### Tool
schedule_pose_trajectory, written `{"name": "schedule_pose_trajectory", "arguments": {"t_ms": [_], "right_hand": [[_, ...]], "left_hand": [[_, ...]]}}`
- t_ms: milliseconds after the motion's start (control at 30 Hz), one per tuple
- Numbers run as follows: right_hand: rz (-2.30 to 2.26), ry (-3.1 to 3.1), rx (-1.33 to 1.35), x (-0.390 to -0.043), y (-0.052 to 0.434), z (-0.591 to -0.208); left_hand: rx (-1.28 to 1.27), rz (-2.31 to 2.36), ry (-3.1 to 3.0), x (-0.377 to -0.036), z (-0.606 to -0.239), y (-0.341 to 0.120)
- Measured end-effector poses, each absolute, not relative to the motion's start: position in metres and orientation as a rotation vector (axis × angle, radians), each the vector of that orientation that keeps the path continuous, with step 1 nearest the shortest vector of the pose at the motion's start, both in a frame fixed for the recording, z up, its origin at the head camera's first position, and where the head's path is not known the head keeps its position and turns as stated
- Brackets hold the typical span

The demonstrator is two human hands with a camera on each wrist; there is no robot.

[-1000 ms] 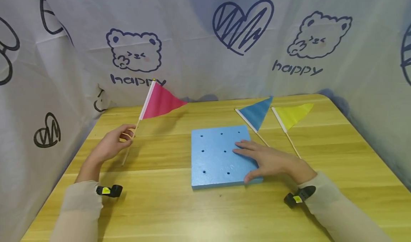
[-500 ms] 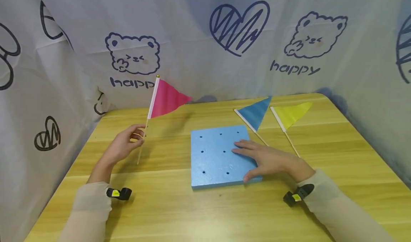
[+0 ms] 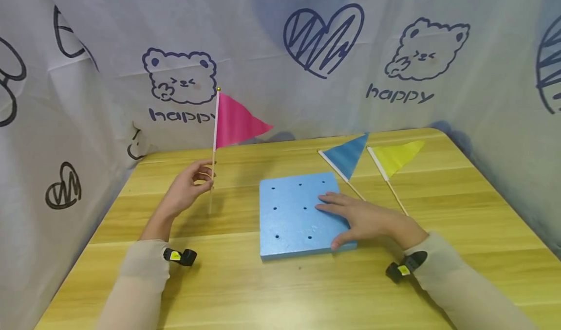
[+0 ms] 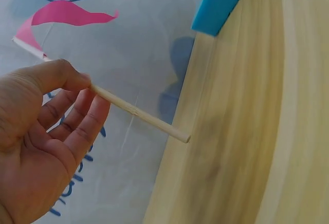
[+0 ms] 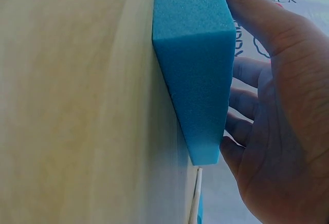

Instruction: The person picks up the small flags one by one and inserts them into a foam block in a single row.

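A pink triangular flag (image 3: pixel 236 123) on a thin wooden stick stands nearly upright, pinched between the thumb and fingers of my left hand (image 3: pixel 186 189). In the left wrist view the stick's lower end (image 4: pixel 169 128) hangs free above the table. Right of it a light blue foam block (image 3: pixel 289 223) with several small holes in its top lies flat. My right hand (image 3: pixel 368 220) rests on the block's right side with fingers spread, covering part of the top. The right wrist view has the fingers (image 5: pixel 241 98) along the block's upper face.
Behind the right hand, a blue flag (image 3: pixel 346 157) and a yellow flag (image 3: pixel 399 159) lie on the wooden table (image 3: pixel 228 291), their stick ends partly hidden by the hand and wrist. A printed white cloth (image 3: pixel 254 52) hangs along the table's back and sides.
My left hand has moved to the right and slightly up with the pink flag, whose stick has turned from leaning to nearly upright. The right hand has stayed on the foam block.
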State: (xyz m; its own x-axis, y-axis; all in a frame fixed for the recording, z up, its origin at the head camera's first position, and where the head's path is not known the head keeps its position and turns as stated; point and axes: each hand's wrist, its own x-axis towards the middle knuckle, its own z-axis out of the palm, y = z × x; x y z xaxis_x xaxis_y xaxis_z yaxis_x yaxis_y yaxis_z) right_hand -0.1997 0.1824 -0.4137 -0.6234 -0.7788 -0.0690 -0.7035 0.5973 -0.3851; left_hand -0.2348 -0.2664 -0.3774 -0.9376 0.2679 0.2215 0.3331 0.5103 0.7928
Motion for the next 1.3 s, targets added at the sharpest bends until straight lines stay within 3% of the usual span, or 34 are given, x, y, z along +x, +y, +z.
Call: {"name": "schedule_pose_trajectory", "arguments": {"t_ms": [1300], "right_hand": [[-0.496,2.582,-1.244,-0.200,0.183,-0.413]], "left_hand": [[-0.483,-1.894,-2.286,-0.278,-0.384,-0.158]]}}
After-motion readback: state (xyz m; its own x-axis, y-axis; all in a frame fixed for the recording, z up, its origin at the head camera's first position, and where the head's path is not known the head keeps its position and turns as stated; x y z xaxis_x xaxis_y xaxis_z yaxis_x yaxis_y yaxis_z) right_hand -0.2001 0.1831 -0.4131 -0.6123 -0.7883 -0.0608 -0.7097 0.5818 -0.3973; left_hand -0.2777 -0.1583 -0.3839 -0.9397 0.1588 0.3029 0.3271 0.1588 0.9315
